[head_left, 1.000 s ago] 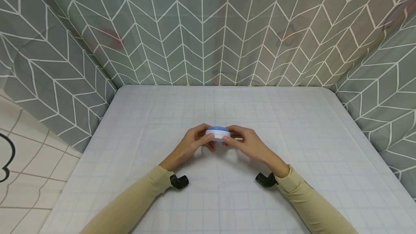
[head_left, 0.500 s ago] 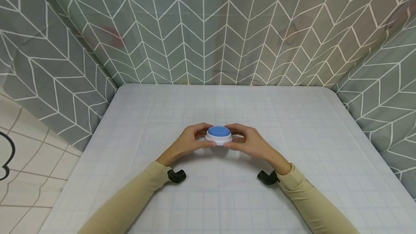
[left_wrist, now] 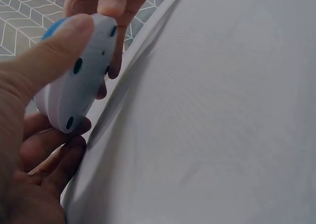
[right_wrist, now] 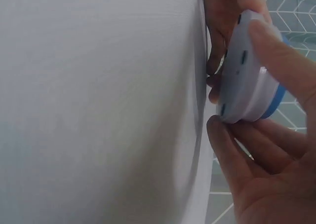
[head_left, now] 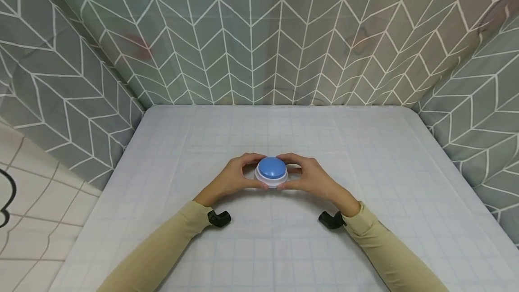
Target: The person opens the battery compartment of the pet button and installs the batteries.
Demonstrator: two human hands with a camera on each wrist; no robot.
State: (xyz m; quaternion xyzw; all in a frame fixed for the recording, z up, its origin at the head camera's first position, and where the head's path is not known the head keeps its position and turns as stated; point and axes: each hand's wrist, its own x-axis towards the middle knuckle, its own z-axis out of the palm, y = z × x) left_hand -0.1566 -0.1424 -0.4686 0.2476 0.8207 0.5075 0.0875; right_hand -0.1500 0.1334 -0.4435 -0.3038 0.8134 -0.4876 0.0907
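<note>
Between my two hands is a round push button (head_left: 272,168) with a blue domed top and a white base. My left hand (head_left: 235,175) grips its left side, thumb at the near edge and fingers round the far side. On the opposite side my right hand (head_left: 309,176) holds it in the same way. Both wrist views show the white base (left_wrist: 79,88) with small dark spots on its underside, which is lifted off the cloth. In the right wrist view the blue top (right_wrist: 274,101) faces away from the camera.
A white cloth with a faint grid covers the table (head_left: 365,148). Grey curtains (head_left: 267,35) with white chevron lines stand behind it and along both sides. White tile-patterned fabric (head_left: 36,202) shows at the far left.
The button has tilted so its blue top faces up toward the head camera; a second ago mostly its white side showed. Both hands kept their hold and turned with it.
</note>
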